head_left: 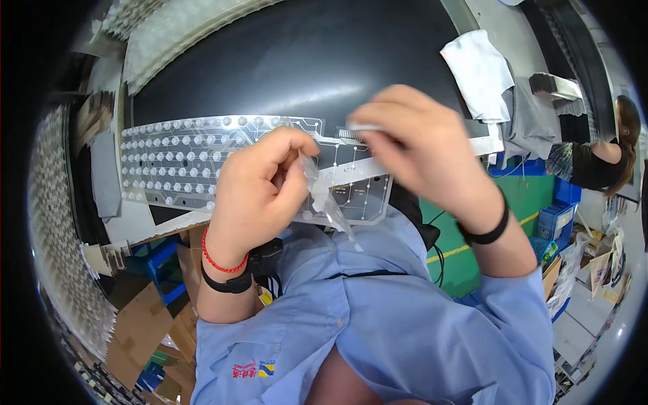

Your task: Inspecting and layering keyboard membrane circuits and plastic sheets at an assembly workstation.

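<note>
White cloth (pixel 478 75) right of circuit sheet (pixel 196 152)

Bright light is leaving a soft glare on the black tabletop (pixel 304 74). The right hand (pixel 422 145) is looking slightly blurred, while fisheye distortion is bending straight edges toward the darkened corners.

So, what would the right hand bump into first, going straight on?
Probably the clear printed sheet by the right hand; passing above it, perhaps the left hand. Depth is unclear.
</note>
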### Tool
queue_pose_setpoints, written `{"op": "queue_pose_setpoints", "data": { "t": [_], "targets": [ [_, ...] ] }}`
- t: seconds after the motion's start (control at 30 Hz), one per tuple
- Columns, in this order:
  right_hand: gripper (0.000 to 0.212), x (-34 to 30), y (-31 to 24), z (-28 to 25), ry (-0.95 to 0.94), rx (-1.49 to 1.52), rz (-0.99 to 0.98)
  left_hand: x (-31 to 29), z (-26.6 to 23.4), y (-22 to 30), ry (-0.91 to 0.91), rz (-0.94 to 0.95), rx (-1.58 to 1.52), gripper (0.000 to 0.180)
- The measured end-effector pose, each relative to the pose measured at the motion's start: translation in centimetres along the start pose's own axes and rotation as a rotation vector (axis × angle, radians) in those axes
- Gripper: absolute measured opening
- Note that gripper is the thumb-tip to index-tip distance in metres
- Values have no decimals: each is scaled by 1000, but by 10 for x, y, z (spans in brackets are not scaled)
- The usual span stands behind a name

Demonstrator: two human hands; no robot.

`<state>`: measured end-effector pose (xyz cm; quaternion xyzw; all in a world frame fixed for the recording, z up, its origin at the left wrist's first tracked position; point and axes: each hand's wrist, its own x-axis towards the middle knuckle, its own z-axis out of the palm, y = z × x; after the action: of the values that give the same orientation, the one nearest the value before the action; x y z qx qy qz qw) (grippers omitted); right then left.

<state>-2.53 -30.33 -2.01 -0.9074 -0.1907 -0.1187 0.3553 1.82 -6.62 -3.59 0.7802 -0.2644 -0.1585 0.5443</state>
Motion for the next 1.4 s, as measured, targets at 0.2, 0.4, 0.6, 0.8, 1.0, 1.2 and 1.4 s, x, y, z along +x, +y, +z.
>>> {"op": "queue_pose_setpoints", "data": {
  "t": [0.2, 0.4, 0.6, 0.8, 1.0, 1.2, 1.4],
  "targets": [
    [26, -16, 7, -7, -26, -91, 46, -3, -2, -7, 24, 39, 4, 20],
    [24, 8, -8, 17, -67, 39, -24, 1, -1, 1, 9, 25, 34, 20],
    [18, -30, 6, -24, -39, -109, 166, -2, -2, -5, 24, 68, 67, 20],
    [20, -16, -5, 6, -24, -20, 30, -2, 0, -5, 20, 48, 31, 21],
    [18, -35, 3, -30, -15, -75, 153, -3, 0, -2, 9, 42, 84, 21],
    [20, -34, 1, -16, -24, -48, 92, -5, -1, -3, 24, 41, 30, 21],
    [17, -21, 6, -49, 62, -78, 177, -3, -2, -4, -1, 54, 41, 21]
  ]
}}
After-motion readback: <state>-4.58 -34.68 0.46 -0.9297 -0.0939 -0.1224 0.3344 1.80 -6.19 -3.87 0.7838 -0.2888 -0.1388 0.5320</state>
